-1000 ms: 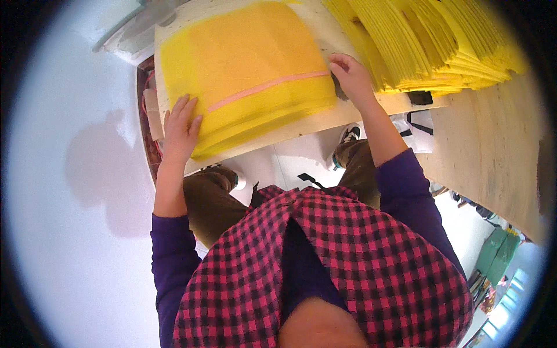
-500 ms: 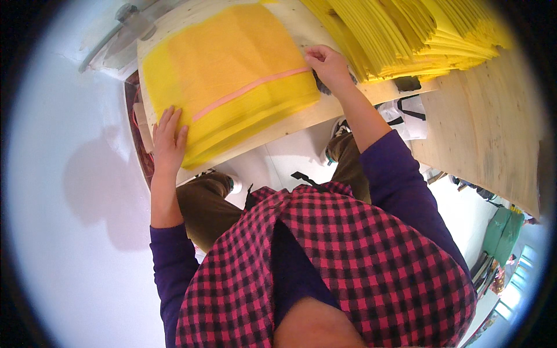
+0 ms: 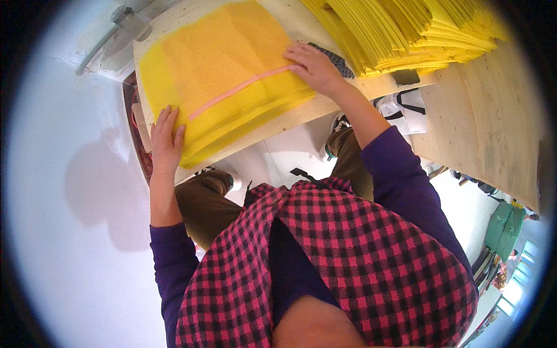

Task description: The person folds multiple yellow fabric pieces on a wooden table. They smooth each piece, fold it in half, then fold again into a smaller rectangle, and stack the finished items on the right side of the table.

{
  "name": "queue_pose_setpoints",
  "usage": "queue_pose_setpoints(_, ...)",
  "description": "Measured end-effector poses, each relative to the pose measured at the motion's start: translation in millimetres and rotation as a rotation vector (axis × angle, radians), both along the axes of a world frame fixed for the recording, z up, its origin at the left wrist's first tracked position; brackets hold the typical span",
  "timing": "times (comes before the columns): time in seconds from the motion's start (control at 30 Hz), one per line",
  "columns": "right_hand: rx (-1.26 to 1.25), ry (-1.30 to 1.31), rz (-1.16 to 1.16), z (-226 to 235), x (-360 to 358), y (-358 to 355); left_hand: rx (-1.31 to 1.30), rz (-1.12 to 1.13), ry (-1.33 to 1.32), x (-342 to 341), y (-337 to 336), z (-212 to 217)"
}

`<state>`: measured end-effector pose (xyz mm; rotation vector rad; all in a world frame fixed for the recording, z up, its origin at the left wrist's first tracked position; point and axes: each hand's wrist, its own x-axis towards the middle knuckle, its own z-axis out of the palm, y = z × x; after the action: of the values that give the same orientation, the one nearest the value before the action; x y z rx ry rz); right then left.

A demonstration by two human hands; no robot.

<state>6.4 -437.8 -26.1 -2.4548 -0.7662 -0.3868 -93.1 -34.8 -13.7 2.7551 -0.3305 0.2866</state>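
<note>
A flat stack of thin yellow mesh-like sheets lies on the wooden table, its upper part orange-tinted. A pink strip runs slantwise across it. My left hand rests at the stack's near left edge, with fingers stretched out and thumb apart. On the right edge, by the end of the pink strip, my right hand lies palm down with its fingers extended. A dark, bumpy object sits just beyond my right hand, partly hidden by it.
A big pile of folded yellow sheets stands at the far right. Another wooden surface extends at the right. A white bag with black straps is below the table edge. A clear jar-like object stands at the far left, near the white wall.
My right hand has moved left from beside the stack onto its right edge, its pinched fingers now stretched out. The dark bumpy object shows more. The left hand has stayed in place.
</note>
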Motion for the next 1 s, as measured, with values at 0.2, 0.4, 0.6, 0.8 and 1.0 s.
queue_pose_setpoints(0.2, -0.064, 0.016, -0.035, -6.2, -6.5, -5.2, -0.008, -0.007, 0.0, -1.0, 1.0, -1.5)
queue_pose_setpoints(0.4, -0.026, -0.016, -0.005, -7.4, -7.3, -8.5, 0.001, 0.001, 0.008, -0.1, 1.9, -2.3)
queue_pose_setpoints(0.6, 0.033, -0.057, -0.006, -5.3, -11.6, -8.3, 0.041, 0.025, 0.028, -1.4, 0.4, 0.4)
queue_pose_setpoints(0.8, 0.144, -0.042, -0.047, 6.3, -3.9, -11.9, 0.023, 0.023, 0.026, -1.0, -2.3, 1.2)
queue_pose_setpoints(1.0, 0.132, 0.062, 0.019, 10.8, 4.2, -16.2, -0.005, 0.006, 0.013, 0.0, -2.1, 0.1)
